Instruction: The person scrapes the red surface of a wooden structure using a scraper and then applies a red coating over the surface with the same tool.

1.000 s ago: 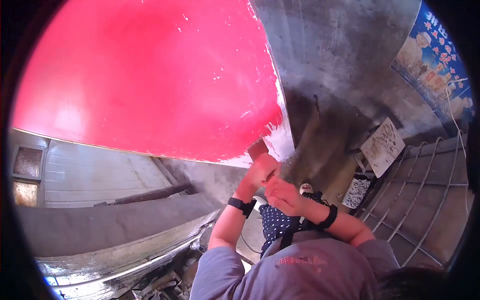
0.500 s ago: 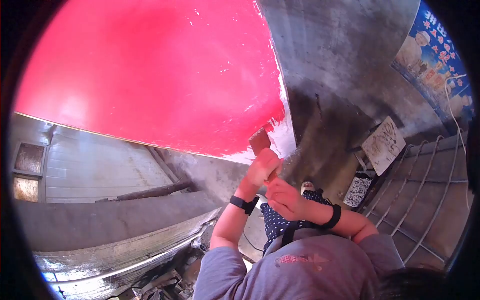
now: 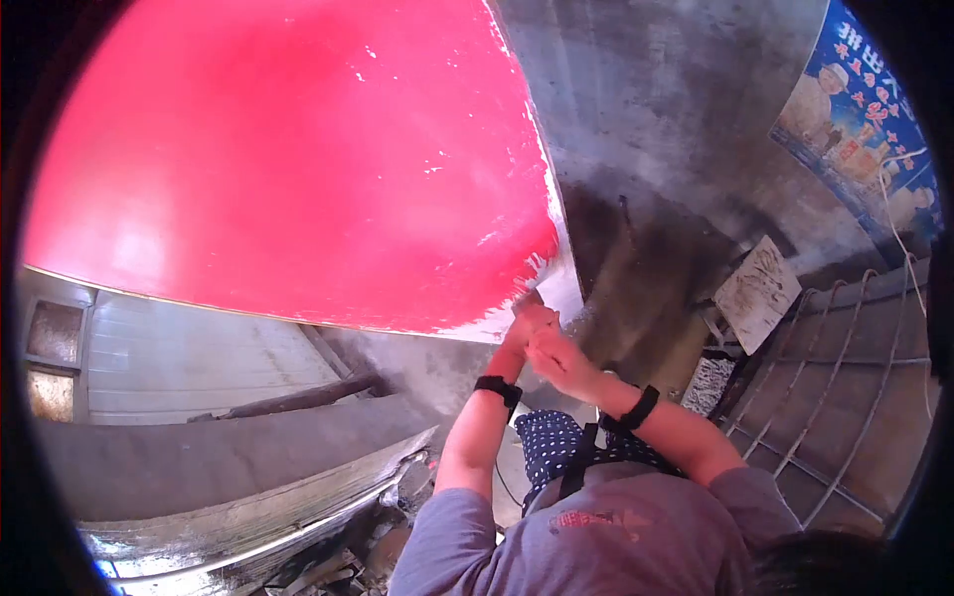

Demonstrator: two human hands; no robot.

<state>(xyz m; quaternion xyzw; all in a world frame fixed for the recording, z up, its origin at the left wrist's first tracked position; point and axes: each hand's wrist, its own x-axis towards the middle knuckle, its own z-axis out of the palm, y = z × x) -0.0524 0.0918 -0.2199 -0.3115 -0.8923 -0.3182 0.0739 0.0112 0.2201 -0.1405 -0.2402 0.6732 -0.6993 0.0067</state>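
My left hand (image 3: 535,324) is closed around a scraper with a flat, brownish blade (image 3: 528,300). Just below it and to the right, my right hand (image 3: 562,362) is closed on the handle end, which the fingers hide. The blade lies at the lower right corner of a large red panel (image 3: 298,179). Along that corner and the right edge a ragged white strip (image 3: 565,283) shows beside the red layer, and small white flecks dot the red.
A splattered board (image 3: 758,295) leans at the right, near a metal bar grid (image 3: 835,397). Behind them hangs a blue poster (image 3: 860,119) with a white cord (image 3: 891,199). At lower left runs a grey ledge (image 3: 229,457), with debris (image 3: 328,576) beneath it.
Both hands have moved slightly down with the scraper, and its blade now overlaps the white corner, mostly covered by my left hand. The panel's lower edge sits lower in view.
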